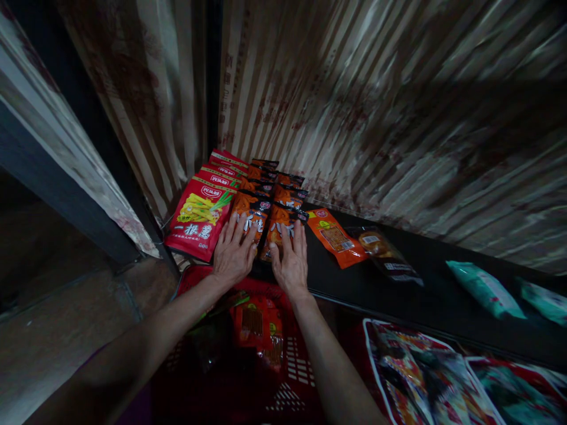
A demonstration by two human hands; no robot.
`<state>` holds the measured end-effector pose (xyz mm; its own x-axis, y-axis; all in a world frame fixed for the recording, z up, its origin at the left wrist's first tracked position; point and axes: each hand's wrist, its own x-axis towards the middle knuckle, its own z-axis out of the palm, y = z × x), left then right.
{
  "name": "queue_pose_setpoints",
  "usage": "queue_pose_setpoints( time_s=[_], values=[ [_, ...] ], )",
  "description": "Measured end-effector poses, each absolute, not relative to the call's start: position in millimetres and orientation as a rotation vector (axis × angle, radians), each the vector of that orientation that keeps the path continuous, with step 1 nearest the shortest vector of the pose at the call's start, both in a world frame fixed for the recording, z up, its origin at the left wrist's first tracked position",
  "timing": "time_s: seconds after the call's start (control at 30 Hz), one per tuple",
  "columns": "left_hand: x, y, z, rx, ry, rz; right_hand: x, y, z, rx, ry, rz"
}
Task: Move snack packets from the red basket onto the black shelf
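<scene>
My left hand (233, 249) lies flat, fingers stretched, on the front packet of a row of orange-and-black snack packets (250, 205). Beside it my right hand (290, 260) rests the same way on the front of a second orange-and-black row (283, 213). Both rows overlap from front to back on a black shelf (323, 271). Left of them, touching, is a stack of red snack bags (199, 215) with yellow and green pictures. To the right lie an orange packet (336, 239) and a dark packet (385, 252), one partly over the other.
Below my arms stands a red basket (292, 360) holding red packets (257, 324). Teal packets (485, 289) lie farther right on the shelf. More baskets with colourful packets (420, 372) stand at lower right. A striped curtain (354, 106) hangs behind; a dark post (128, 195) rises at left.
</scene>
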<state>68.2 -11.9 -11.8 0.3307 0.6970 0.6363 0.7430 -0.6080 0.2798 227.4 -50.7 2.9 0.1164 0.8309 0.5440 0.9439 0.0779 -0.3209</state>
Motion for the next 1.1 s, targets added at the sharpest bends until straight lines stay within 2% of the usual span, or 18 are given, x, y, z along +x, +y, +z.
queue_pose_setpoints(
  time_s=[0.7, 0.93, 1.1],
  values=[
    [66, -12, -11, -2.565, -1.362, -1.205, 228, -52, 5, -1.843, -1.796, -0.184],
    [61, -12, -12, -2.566, -1.287, -1.179, 223, -60, 26, -1.746, -1.738, -0.286],
    [57, -20, -9, -2.537, -1.2, -1.238, 218, -79, 46, -1.479, -1.746, -0.391]
  ],
)
